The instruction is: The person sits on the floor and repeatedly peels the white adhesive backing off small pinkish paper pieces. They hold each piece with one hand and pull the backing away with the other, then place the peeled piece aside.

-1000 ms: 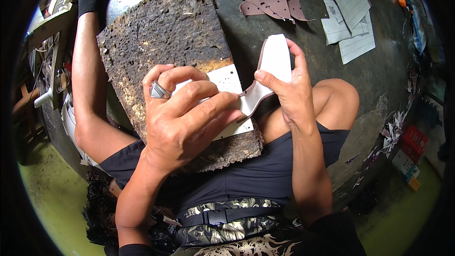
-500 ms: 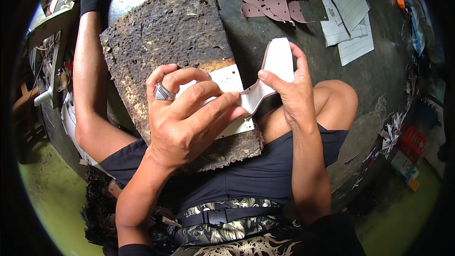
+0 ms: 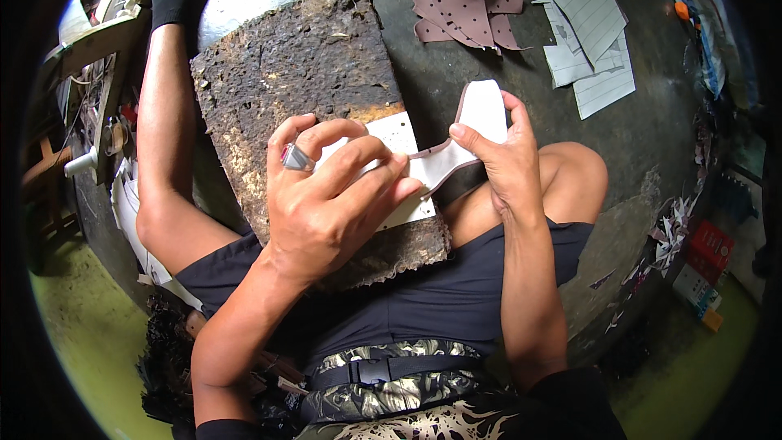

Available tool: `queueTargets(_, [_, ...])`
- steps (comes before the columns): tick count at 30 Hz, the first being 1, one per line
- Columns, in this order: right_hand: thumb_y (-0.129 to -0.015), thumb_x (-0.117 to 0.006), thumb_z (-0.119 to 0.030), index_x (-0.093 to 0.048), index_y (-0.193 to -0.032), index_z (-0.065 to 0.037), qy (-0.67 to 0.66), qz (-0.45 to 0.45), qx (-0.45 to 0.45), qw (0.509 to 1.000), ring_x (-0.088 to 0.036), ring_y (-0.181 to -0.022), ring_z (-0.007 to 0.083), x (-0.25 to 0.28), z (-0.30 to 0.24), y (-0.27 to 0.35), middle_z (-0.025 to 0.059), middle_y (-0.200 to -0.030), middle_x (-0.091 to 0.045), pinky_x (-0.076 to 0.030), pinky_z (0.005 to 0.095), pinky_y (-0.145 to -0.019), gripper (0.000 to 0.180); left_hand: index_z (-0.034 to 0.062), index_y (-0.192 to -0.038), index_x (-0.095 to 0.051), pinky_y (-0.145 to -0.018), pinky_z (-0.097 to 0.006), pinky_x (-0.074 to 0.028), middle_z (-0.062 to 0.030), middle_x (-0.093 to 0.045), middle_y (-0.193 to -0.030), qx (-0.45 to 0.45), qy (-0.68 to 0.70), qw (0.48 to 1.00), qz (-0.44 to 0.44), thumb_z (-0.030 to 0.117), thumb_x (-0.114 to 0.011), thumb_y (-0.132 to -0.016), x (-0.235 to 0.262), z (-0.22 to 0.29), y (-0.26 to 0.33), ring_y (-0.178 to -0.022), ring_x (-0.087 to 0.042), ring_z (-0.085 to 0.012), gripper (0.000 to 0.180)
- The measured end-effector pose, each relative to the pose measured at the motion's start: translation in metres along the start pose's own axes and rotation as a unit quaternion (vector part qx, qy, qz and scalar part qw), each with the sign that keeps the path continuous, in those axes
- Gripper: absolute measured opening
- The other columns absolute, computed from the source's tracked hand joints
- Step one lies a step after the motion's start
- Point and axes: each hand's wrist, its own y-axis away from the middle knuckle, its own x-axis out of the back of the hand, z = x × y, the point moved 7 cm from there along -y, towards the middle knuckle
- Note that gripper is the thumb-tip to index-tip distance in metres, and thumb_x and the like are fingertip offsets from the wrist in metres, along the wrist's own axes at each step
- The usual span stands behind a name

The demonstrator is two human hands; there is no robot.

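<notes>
A white, insole-shaped piece (image 3: 482, 112) with a thin brown edge slants up to the right over the board's right side. My right hand (image 3: 509, 147) grips its broad end, thumb on the white face and fingers behind. My left hand (image 3: 326, 187), with a large ring, pinches the piece near its narrower part, index finger and thumb close together; the hand hides the rest of it. Below lies a white plate (image 3: 395, 128) with small dark holes, partly covered by my left hand. It rests on a thick, rough, dark board (image 3: 285, 65).
The board leans across my lap between my legs. Beyond it on the dark floor lie dotted brownish-pink cut pieces (image 3: 460, 4) and lined paper sheets (image 3: 582, 12). Shredded scraps (image 3: 672, 224) and a red box (image 3: 707, 251) are at the right. A wooden frame (image 3: 98, 45) stands at the left.
The view has shifted slightly. The broad end of the insole-shaped piece sits a little lower, and my left fingers have moved slightly along its edge. Both hands keep their hold.
</notes>
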Motion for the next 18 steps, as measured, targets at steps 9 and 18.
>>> queueTargets(9, [-0.088, -0.099, -0.004, -0.066, -0.137, 0.005, 0.191, 0.088, 0.082, 0.974, -0.076, -0.101, 0.0175, 0.032, -0.024, -0.004, 0.0108, -0.117, -0.079, -0.062, 0.0327, -0.09, 0.06, 0.029, -0.124, -0.09, -0.114, -0.056, -0.046, 0.0014, -0.073, -0.118, 0.018, -0.026, 0.999, -0.009, 0.032, -0.097, -0.089, -0.004, 0.005, -0.001, -0.115, -0.069, -0.0224, 0.036])
queueTargets(18, [-0.117, -0.077, -0.017, -0.081, -0.127, 0.003, 0.189, 0.096, 0.385, 0.898, -0.067, -0.1, 0.0054, 0.032, -0.167, 0.007, 0.0004, -0.113, -0.081, -0.055, 0.0252, -0.09, 0.023, 0.0165, -0.129, -0.084, -0.122, -0.058, -0.043, -0.0043, -0.072, -0.123, 0.069, 0.081, 0.994, 0.009, 0.016, -0.092, -0.092, 0.024, 0.003, 0.031, -0.127, -0.07, -0.0278, 0.038])
